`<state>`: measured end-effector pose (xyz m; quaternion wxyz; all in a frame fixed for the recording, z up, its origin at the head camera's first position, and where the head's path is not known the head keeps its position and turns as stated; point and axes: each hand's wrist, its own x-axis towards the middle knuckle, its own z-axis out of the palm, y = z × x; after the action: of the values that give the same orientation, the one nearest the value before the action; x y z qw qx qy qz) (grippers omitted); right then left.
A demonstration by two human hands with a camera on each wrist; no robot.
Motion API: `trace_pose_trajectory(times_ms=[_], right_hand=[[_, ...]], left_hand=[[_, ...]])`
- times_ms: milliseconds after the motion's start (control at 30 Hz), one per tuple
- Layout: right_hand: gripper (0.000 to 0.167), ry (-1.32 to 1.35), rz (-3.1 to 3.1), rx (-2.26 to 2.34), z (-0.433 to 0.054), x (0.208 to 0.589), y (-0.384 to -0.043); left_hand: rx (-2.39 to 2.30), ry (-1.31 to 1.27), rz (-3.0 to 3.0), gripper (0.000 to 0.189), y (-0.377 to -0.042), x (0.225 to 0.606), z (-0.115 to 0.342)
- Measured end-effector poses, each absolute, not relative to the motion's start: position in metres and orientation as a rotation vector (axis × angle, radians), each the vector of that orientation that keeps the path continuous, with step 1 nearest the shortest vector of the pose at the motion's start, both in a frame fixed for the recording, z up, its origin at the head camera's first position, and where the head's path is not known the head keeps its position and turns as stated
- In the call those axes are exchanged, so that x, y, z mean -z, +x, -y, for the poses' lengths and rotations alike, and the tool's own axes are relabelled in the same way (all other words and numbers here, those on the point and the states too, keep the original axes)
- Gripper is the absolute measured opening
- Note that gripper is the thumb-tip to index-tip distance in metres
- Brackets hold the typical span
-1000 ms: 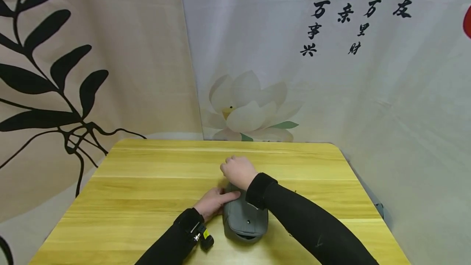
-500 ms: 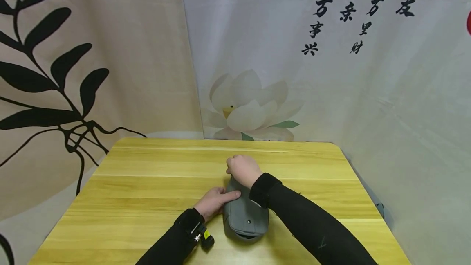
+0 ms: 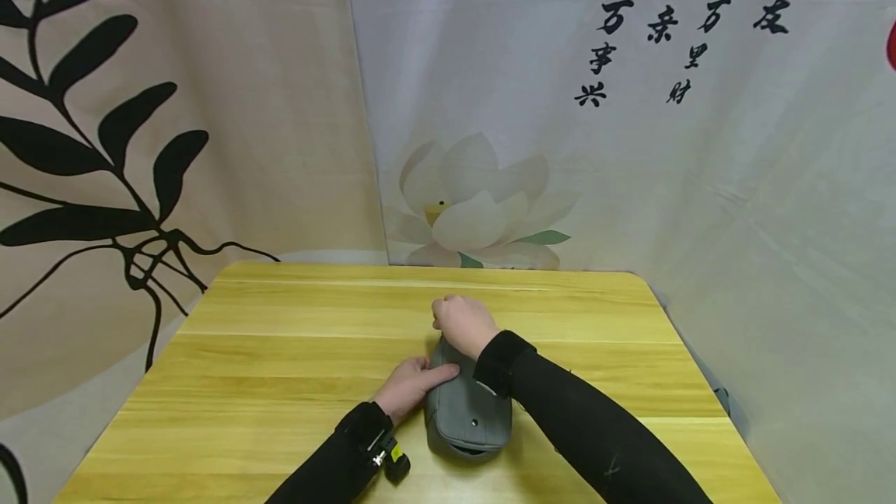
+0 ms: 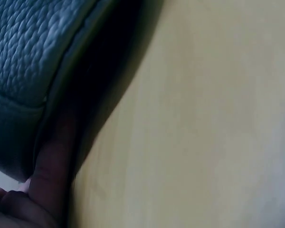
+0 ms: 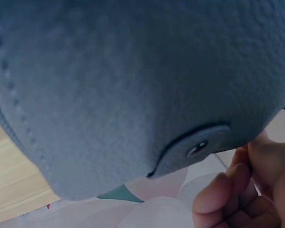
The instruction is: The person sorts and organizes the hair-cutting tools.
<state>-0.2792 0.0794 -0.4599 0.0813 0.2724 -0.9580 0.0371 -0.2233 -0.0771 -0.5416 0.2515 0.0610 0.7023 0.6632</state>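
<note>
A grey leather zip case (image 3: 472,414) with a rounded front end and a small metal stud lies on the table. My left hand (image 3: 408,387) grips its left side, the thumb laid over the top; in the left wrist view a finger (image 4: 52,175) reaches under the edge of the case. At the far end, my right hand (image 3: 464,325) has curled fingers. In the right wrist view, its thumb and forefinger pinch at the rim of the case (image 5: 109,95), beside a studded leather tab (image 5: 194,148). Exactly what they pinch is hidden. Zipper teeth (image 5: 4,123) run along one side.
The wooden table (image 3: 280,348) extends around the case on all sides. Behind it hangs a printed cloth backdrop (image 3: 490,61) with a lotus, dark leaves and writing. A small black camera (image 3: 397,467) is strapped at the left wrist.
Over the first half second my right hand shifts slightly right at the case's far end, and afterwards stays nearly still. My left wrist moves a little to the right. The case stays in place.
</note>
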Motion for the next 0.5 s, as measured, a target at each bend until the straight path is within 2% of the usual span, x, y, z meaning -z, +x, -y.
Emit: trace_pose_trajectory(times_ms=[500], right_hand=[[0.010,0.771,2.870,-0.161,-0.0849,0.4646,-0.2867]], left_hand=[[-1.792,0.187,-1.979,0.047,-0.2197,0.5387,0.0744]])
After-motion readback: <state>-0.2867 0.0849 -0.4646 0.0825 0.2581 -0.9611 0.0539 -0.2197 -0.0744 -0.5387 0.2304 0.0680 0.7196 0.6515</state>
